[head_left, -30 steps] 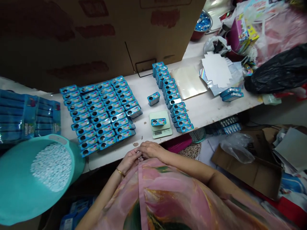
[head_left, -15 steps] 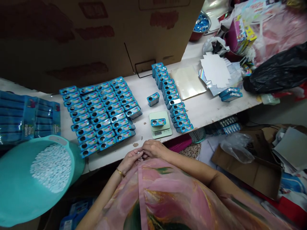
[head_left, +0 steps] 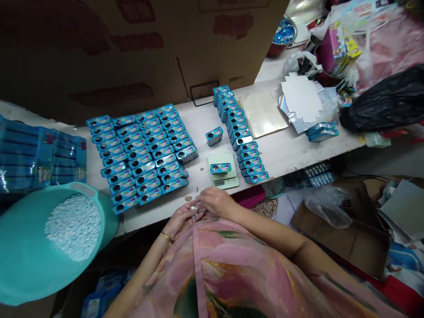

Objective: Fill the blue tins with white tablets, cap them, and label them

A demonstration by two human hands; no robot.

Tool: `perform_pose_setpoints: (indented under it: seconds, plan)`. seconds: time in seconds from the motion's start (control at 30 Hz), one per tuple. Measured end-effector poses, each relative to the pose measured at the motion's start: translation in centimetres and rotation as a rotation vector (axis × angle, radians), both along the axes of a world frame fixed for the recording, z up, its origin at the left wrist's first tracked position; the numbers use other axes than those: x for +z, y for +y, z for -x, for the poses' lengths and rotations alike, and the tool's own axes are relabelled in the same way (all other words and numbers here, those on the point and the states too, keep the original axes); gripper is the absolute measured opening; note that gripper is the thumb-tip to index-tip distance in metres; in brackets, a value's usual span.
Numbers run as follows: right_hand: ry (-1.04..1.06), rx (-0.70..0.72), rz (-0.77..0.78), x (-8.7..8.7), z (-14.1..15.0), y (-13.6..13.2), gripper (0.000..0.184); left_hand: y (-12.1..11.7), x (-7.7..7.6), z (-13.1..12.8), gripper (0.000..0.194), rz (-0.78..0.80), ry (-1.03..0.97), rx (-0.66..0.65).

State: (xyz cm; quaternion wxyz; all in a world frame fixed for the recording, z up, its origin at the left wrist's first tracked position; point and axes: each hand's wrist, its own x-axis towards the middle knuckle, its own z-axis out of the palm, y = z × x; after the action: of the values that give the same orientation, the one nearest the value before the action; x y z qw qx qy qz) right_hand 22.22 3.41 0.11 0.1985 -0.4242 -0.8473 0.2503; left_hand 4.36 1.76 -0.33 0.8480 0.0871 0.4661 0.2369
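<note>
My left hand [head_left: 180,220] is cupped palm up in front of the table edge, with a few small white candies [head_left: 194,209] in its curled fingers. Close over them, my right hand [head_left: 217,202] has its fingers bent together; whatever is in them is hidden. Just beyond the hands stands a pale green kitchen scale [head_left: 228,181], its display facing me. A small blue tin [head_left: 220,168] with a round dark opening in its top rests on the scale. Another blue tin [head_left: 214,136] stands alone behind it.
Rows of blue tins [head_left: 145,154] stand left, a single column [head_left: 245,140] right. A turquoise tub [head_left: 107,212] of white candies is at the left edge. A large cardboard box [head_left: 159,66] closes off the back. Clear sheets [head_left: 263,115] and a black bag [head_left: 384,101] lie right.
My right hand has lifted slightly away from my left, and the white candies in the left hand show more plainly. The tin on the scale has stayed put.
</note>
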Motion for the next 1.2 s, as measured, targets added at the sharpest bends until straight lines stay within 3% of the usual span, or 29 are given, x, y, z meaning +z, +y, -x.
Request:
perform_pose_setpoints:
  seconds: [0.1,0.3,0.47,0.67,0.77,0.87,1.03,1.2]
  plan:
    - [-0.057,0.220,0.115,-0.3,2.2,-1.0,0.021,-0.1,-0.1,-0.1,0.043,-0.036,-0.020,-0.017]
    - [-0.073,0.188,0.289,-0.3,2.4,0.0,0.017,-0.1,0.3,-0.2,0.045,-0.055,-0.031,-0.068]
    - [-0.118,0.164,0.253,-0.1,2.7,0.2,0.019,0.1,0.9,-0.6,0.027,-0.087,0.041,-0.076]
    - [-0.093,0.105,0.143,-0.9,3.0,-0.1,0.013,0.6,0.9,-1.2,0.026,-0.041,0.036,-0.057]
    - [0.101,0.000,0.089,-0.2,1.6,0.4,0.011,1.0,0.8,-1.2,0.030,-0.016,0.007,0.015]
    - [0.260,-0.201,0.015,0.9,-0.7,2.0,0.014,1.7,0.8,-0.5,0.031,0.003,0.049,0.082]
    - [0.215,-0.379,-0.069,0.9,-4.4,4.7,0.013,2.4,0.6,1.3,0.027,-0.021,0.131,0.252]
    - [0.211,-0.540,-0.049,-0.2,-7.2,4.2,0.015,2.8,0.9,4.4,0.028,-0.020,0.274,0.473]
